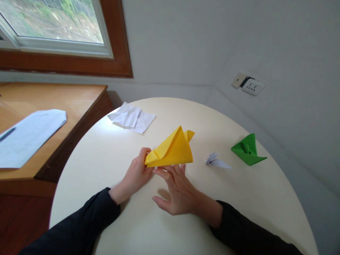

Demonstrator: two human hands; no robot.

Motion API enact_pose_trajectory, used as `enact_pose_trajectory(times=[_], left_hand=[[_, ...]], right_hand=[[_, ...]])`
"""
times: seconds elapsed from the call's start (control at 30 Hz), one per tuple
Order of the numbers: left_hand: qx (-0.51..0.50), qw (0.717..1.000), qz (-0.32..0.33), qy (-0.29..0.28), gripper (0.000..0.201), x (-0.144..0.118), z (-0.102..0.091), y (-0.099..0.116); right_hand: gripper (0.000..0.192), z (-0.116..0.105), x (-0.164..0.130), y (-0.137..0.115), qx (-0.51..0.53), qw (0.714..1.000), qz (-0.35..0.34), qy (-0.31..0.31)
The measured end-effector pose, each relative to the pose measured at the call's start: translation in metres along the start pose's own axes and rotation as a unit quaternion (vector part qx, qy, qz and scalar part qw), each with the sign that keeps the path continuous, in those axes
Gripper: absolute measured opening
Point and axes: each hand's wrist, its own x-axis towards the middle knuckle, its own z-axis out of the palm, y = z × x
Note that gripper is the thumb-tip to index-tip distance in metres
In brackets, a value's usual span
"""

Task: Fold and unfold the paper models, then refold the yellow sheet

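The left hand [136, 173] pinches the left corner of a folded yellow paper [172, 150] between thumb and fingers, near the middle of the round desk [127, 223]. The paper stands as a pointed, tent-like shape, its lower edge just above the desk top and a small flap sticking up at its upper right tip. The right hand [179, 191] lies open beside it, palm turned inward, fingers [175, 170] spread and straight, their tips touching the paper's lower edge from beneath; it grips nothing. Both arms wear dark sleeves.

To the right of the yellow paper sits a small white fold [216, 161], and further right, well apart, a green fold [248, 150]. A creased white sheet [131, 117] lies at the far left edge of the desk. A wooden table [66, 97] on the left carries a written page [26, 136] and a pen [7, 134].
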Motion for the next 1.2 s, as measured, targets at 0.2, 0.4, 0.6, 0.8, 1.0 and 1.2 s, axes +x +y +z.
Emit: enact_pose_trajectory(times=[0.2,0.4,0.6,0.8,1.0,1.2], left_hand=[[0.038,0.999,0.030,-0.002,0.023,-0.001,0.001,-0.001],[0.082,0.994,0.077,-0.003,0.022,-0.002,0.000,-0.002],[0.110,0.989,0.097,-0.006,0.028,-0.002,0.001,-0.004],[0.096,0.991,0.097,-0.006,0.027,-0.002,0.000,-0.005],[0.067,0.993,0.096,-0.012,0.031,-0.001,-0.001,-0.005],[0.072,0.993,0.094,0.024,0.043,0.001,0.001,-0.009]], right_hand=[[0.060,0.003,0.000,0.002,0.020,0.999,-0.015,0.020],[0.060,0.004,-0.003,0.002,0.020,1.000,-0.001,0.005],[0.067,0.002,-0.002,0.002,0.006,1.000,0.013,-0.008],[0.063,-0.001,0.000,0.001,0.017,1.000,0.014,-0.014],[0.057,-0.005,0.001,0.003,0.004,1.000,0.018,-0.006],[0.056,-0.023,0.006,0.011,-0.034,0.998,0.038,0.026]])
